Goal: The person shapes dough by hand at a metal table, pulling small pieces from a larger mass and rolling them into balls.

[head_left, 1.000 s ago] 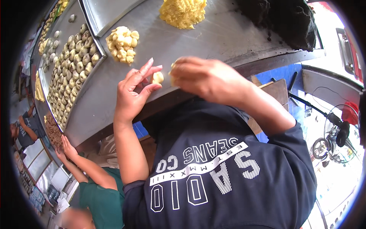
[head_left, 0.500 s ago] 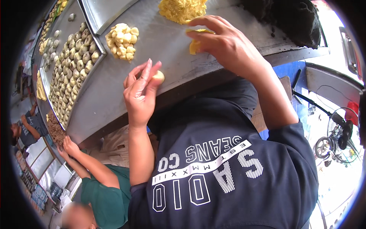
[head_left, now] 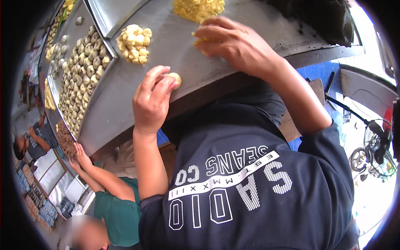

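My left hand (head_left: 151,98) is curled near the table's front edge. Its thumb and fingertips close on a small pale dough ball (head_left: 177,80). To the right, my right hand (head_left: 237,46) hovers over the metal table (head_left: 187,54), slightly smeared by motion. Its bent fingers hold a bit of yellow filling (head_left: 201,40), mostly hidden behind them. Just beyond this hand lies a heap of crumbly yellow filling (head_left: 198,9). A pile of pale dough pieces (head_left: 134,45) sits beyond my left hand.
A metal tray (head_left: 111,53) at the left holds many round filled dough balls (head_left: 83,71). Another metal tray (head_left: 114,14) stands at the far edge. A black mass (head_left: 318,18) lies far right. At the left, a co-worker's hands (head_left: 81,156) touch a brown mass (head_left: 66,139).
My right hand has moved slightly left with the yellow filling, its fingers more closed. My left fingers, more stretched before, have curled round the dough ball.
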A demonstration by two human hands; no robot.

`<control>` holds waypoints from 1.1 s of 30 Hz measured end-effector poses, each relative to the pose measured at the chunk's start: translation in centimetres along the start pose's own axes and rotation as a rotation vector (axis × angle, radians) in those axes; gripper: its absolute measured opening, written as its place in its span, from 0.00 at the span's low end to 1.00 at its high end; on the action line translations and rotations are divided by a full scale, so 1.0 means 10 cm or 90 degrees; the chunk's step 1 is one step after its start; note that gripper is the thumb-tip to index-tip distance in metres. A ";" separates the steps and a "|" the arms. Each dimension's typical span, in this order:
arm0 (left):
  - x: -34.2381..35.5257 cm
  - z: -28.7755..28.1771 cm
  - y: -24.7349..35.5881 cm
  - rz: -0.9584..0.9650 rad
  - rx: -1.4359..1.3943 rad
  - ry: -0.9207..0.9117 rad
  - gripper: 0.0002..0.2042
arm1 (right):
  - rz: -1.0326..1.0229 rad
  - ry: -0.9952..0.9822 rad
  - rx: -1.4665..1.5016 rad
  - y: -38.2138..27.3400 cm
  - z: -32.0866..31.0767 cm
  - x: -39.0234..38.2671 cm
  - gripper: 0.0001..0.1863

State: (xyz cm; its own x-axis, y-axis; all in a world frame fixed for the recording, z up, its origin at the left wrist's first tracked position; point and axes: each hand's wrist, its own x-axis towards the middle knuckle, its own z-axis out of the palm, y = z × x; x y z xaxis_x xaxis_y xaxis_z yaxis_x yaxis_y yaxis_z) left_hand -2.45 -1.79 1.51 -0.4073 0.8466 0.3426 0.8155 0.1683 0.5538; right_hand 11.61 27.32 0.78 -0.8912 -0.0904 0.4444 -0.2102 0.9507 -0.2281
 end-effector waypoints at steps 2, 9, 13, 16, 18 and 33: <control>0.09 -0.05 0.06 0.033 0.141 -0.074 0.08 | -0.021 0.014 -0.051 -0.02 -0.04 0.01 0.15; 0.34 -0.23 -0.07 -0.340 -0.217 -0.184 0.06 | 0.046 0.087 -0.019 -0.13 -0.11 -0.07 0.14; 0.60 0.03 0.12 -0.064 0.360 -0.213 0.12 | 0.101 0.021 -0.067 -0.14 -0.10 0.03 0.12; 0.68 0.21 0.15 -0.111 0.282 -0.155 0.12 | 0.140 0.006 -0.136 -0.29 0.14 0.10 0.05; 0.71 0.09 0.07 -0.171 0.221 -0.184 0.11 | 0.121 0.003 -0.117 -0.26 0.03 0.11 0.03; 0.48 -0.17 -0.07 -0.273 -0.550 0.249 0.14 | 0.124 -0.080 0.040 -0.13 -0.10 0.01 0.11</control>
State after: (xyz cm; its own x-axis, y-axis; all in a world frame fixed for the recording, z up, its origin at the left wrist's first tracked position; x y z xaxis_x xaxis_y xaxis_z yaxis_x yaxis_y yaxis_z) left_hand -5.70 1.29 4.03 -0.8243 0.5520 0.1257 0.0613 -0.1337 0.9891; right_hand 12.21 26.39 2.03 -0.9596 0.0531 0.2763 -0.0504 0.9337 -0.3544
